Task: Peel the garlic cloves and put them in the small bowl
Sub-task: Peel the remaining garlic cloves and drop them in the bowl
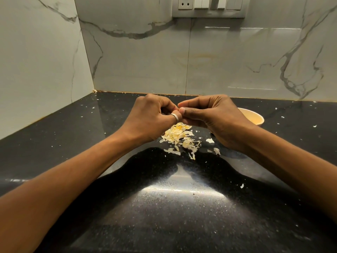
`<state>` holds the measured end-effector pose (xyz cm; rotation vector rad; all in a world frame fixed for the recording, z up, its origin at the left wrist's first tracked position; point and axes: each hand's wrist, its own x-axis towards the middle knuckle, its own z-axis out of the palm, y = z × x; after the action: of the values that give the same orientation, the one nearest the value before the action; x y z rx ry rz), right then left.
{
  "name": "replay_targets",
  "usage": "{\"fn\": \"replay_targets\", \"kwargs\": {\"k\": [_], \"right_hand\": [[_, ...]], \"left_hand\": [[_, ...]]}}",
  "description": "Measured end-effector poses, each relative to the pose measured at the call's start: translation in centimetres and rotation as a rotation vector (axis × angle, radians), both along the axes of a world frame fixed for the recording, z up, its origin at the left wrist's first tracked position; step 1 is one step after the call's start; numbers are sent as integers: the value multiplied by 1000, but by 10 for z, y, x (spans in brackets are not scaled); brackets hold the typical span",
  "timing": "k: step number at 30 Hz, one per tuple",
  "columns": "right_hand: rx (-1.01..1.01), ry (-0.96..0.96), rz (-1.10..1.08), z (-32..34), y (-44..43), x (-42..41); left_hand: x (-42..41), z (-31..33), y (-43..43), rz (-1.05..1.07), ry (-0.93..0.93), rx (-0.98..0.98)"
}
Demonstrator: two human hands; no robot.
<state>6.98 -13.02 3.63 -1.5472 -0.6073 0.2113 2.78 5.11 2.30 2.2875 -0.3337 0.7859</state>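
My left hand [151, 115] and my right hand [209, 115] meet fingertip to fingertip above the black counter. Between them they pinch a garlic clove [182, 108], of which only a small pale tip shows. A silver ring sits on my left thumb. Right below the hands lies a heap of pale garlic skins [179, 136]. The small cream bowl [252, 116] stands on the counter to the right, half hidden behind my right hand; its contents are not visible.
The black speckled counter [173, 207] runs into a corner of marble-look wall tiles at the left and back. Small skin flakes are scattered across it. A socket and switch panel [209, 6] sits high on the back wall.
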Motion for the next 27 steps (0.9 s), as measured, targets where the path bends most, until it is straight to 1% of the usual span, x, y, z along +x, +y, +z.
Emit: {"fn": "replay_targets", "kwargs": {"k": [4,9,12,16,18,20,21,24,25,27], "right_hand": [[-7,7,-1,1,0,-1],[28,77,-9,5,-1,-2],[-25,41,-42,8,-5,0],[-90,-41,-122,13,-11,4],[-139,-114,-163,14,-13,7],[-220,-230,-206,17,-17,10],[-287,-325,-245,20,-19,12],[-576,-700,-392,31,-30,15],[-670,-787,-438,35,-34,16],[-833,-850,-532,40,-42,19]], "left_hand": [[0,1,-1,7,12,-21],[-1,4,0,36,45,-81],[-1,4,0,94,67,-99],[1,2,1,194,76,-9],[2,1,2,212,80,34],[2,0,4,211,94,72],[2,-1,4,210,99,88],[1,0,4,228,113,136],[0,0,4,238,122,159],[-1,0,3,263,129,199]]}}
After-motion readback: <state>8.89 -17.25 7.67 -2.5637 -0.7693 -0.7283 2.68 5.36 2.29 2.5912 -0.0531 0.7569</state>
